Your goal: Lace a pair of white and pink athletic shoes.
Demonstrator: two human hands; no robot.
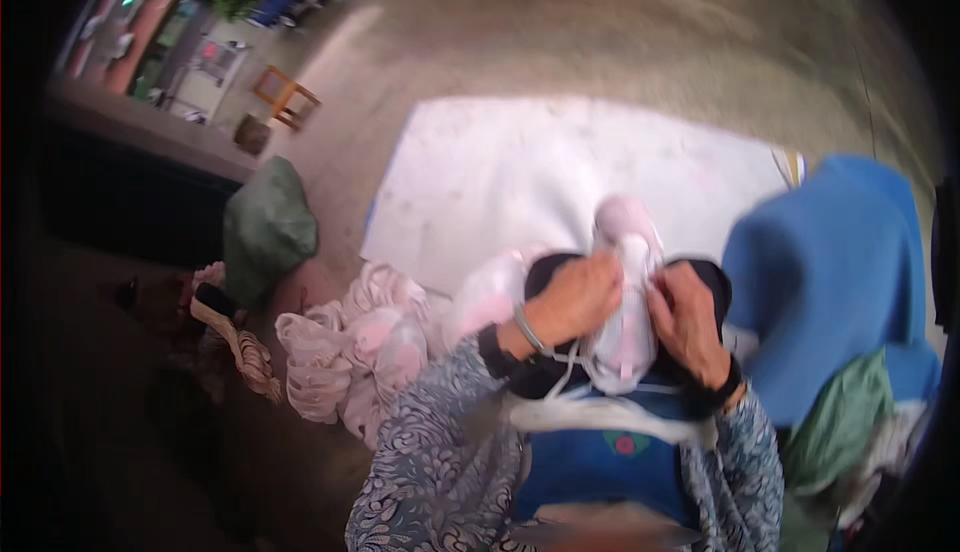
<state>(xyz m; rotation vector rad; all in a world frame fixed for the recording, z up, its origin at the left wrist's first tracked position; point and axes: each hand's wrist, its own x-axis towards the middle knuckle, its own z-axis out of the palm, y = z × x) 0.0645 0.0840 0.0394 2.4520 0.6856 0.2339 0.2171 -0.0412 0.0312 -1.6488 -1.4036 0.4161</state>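
Observation:
A pale pink and white sneaker (632,327) lies over my lap, its pink toe pointing away from me. At its left side my left hand (585,295) is closed in a pinch by the lacing. On the other side my right hand (687,320) is also closed, with thumb and finger pressed together at the eyelets. Both appear to pinch the lace, though blur and the fingers hide most of what they hold. A loose white shoelace (567,364) trails below my left wrist. Another pink and white shoe (490,297) sits beside my left knee.
Pinkish bundles of laces or cord (335,352) are heaped at my left, near a green sack (268,227). A white sheet (480,167) covers the floor ahead. Blue cloth (825,272) bulges at my right. A small wooden stool (287,99) stands far left.

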